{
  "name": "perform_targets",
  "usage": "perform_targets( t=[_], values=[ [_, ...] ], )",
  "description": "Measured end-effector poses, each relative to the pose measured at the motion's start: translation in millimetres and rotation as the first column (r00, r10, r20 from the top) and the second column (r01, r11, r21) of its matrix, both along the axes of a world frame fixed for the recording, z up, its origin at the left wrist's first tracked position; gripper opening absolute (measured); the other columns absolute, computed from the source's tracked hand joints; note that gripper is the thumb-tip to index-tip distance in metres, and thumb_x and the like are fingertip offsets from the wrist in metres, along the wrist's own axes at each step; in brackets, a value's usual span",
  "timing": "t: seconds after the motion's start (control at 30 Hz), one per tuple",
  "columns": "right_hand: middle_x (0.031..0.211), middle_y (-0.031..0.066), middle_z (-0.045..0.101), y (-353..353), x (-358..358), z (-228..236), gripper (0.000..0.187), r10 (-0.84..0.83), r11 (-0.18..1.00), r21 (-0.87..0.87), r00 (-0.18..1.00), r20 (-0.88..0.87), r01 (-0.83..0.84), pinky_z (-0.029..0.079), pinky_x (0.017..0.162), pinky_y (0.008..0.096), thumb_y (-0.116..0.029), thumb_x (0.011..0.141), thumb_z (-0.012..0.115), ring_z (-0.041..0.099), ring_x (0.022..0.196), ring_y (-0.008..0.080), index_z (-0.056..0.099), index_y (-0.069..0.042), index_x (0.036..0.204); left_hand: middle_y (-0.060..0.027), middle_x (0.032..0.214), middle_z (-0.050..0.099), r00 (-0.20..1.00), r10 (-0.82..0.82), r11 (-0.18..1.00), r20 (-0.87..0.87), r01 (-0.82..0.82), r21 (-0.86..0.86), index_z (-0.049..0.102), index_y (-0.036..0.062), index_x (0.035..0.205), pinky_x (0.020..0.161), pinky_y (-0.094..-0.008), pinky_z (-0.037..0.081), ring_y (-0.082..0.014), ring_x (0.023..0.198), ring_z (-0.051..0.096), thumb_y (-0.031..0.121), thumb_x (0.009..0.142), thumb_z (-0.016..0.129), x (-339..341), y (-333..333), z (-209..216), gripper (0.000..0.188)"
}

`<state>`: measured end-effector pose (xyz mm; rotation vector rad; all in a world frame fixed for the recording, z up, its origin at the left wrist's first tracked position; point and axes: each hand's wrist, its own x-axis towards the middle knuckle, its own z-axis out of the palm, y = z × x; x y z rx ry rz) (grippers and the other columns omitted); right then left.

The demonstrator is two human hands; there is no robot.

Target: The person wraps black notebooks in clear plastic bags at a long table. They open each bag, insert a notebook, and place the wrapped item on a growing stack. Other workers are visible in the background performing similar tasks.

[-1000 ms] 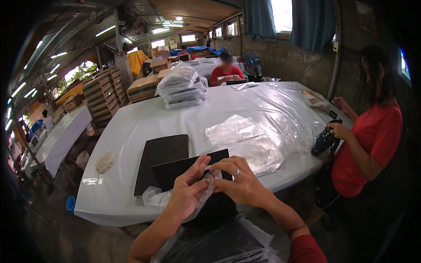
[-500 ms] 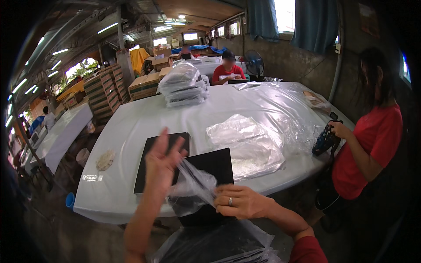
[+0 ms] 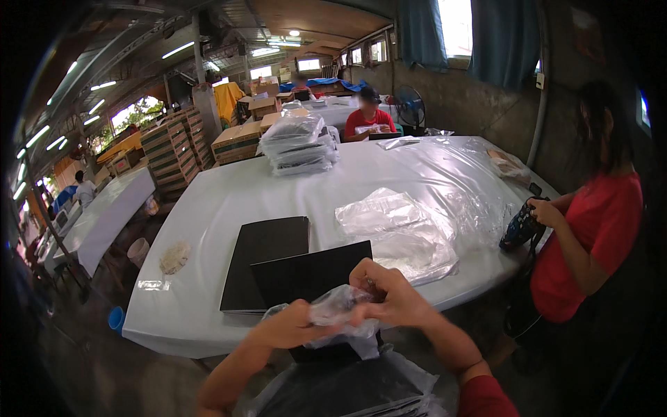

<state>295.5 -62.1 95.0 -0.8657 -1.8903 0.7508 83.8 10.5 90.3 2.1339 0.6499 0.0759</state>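
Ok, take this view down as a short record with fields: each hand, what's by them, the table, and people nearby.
Left hand: holds a crumpled clear bag
Right hand: holds the same bag, close to the left
Just beyond the hands: tilted black panel
Below the hands: black pieces in clear plastic
On the white table: flat black piece, loose clear plastic, wrapped stack
Standing person, right: holds a dark patterned pouch
Seated person: red top, far side
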Motion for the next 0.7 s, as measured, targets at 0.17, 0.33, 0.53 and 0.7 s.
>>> perform_targets(
  t=[0.17,0.33,0.53,0.7],
  values=[
    [0.081,0.0005,0.059,22,33,-45,0.009,0.496,0.683,-0.549,0.858,-0.136,-0.482,0.04,0.056,0.022,-0.01,0.08,0.067,0.05,0.064,0.0068,0.064,-0.003,0.085,-0.0032,0.082,0.062,0.454,0.506,0.842,0.733,-0.077,-0.533,0.062,0.0111,0.087,0.073,-0.0348,0.049,-0.017,0.078,0.06,0.037,0.082,0.062,-37,-23,-38,0.026],
    [0.091,0.0053,0.058,41,17,-45,0.02,-0.185,0.789,-0.281,0.224,-0.957,-0.547,0.055,0.069,0.0277,-0.006,0.081,0.06,0.06,0.076,0.0112,0.052,-0.007,0.099,-0.0072,0.08,0.059,0.06,0.456,0.532,0.888,0.782,-0.326,0.051,0.0096,0.085,0.072,-0.0402,0.05,-0.0258,0.081,0.06,0.023,0.081,0.065,-45,28,-90,0.02],
    [0.081,0.0019,0.057,63,21,-96,0.027,0.461,0.433,-0.583,0.725,-0.512,-0.687,0.051,0.058,0.024,-0.03,0.085,0.061,0.055,0.066,0.0078,0.055,-0.008,0.099,-0.0131,0.09,0.056,0.022,0.48,0.601,0.877,0.72,-0.347,0.047,0.0038,0.096,0.076,-0.042,0.049,-0.0281,0.087,0.059,0.019,0.076,0.068,-50,34,-84,0.032],
    [0.11,0.0189,0.06,57,39,-107,0.047,0.021,0.475,-0.107,0.133,-0.991,-0.873,0.043,0.093,0.0521,-0.038,0.084,0.061,0.058,0.103,0.0311,0.056,-0.002,0.114,-0.0181,0.099,0.054,0.023,0.462,0.663,0.886,0.654,-0.363,0.043,-0.001,0.105,0.08,-0.0435,0.048,-0.0301,0.092,0.058,0.016,0.072,0.07,-62,35,-78,0.046]
  ],
)
